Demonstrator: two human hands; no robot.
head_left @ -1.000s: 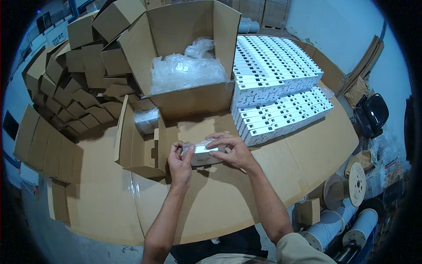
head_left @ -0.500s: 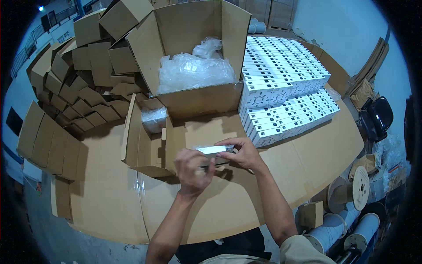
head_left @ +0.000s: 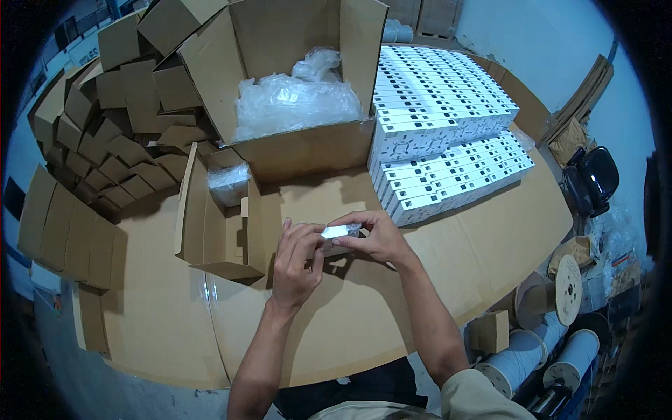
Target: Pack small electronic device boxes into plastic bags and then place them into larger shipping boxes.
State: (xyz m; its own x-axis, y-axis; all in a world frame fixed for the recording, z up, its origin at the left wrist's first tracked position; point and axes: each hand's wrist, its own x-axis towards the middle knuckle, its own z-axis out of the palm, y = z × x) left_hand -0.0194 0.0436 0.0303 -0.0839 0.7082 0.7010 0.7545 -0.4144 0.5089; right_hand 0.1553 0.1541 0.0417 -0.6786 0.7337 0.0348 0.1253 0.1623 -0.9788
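Observation:
Between my two hands is a small white box (head_left: 341, 232) with a bit of clear plastic about it, held just above the cardboard-covered table (head_left: 322, 329). My right hand (head_left: 381, 240) grips its right end between thumb and fingers. At the other end, the curled fingers of my left hand (head_left: 297, 264) pinch the box and cover part of it. Just left of my hands stands an open brown carton (head_left: 198, 234) with a cardboard divider. A plastic-wrapped packet (head_left: 229, 184) lies in its far end.
Behind my hands, a large open carton (head_left: 304, 150) holds crumpled clear plastic bags (head_left: 297, 106). Stacked white boxes (head_left: 413, 150) stand at the back right. Many empty brown cartons (head_left: 143, 98) are piled at the far left. Cable spools (head_left: 568, 290) and a black chair (head_left: 593, 178) are off to the right.
My left hand, blurred before, has come to the box's left end and closed on it. The whole view has shifted a little, so the surroundings sit further left and higher.

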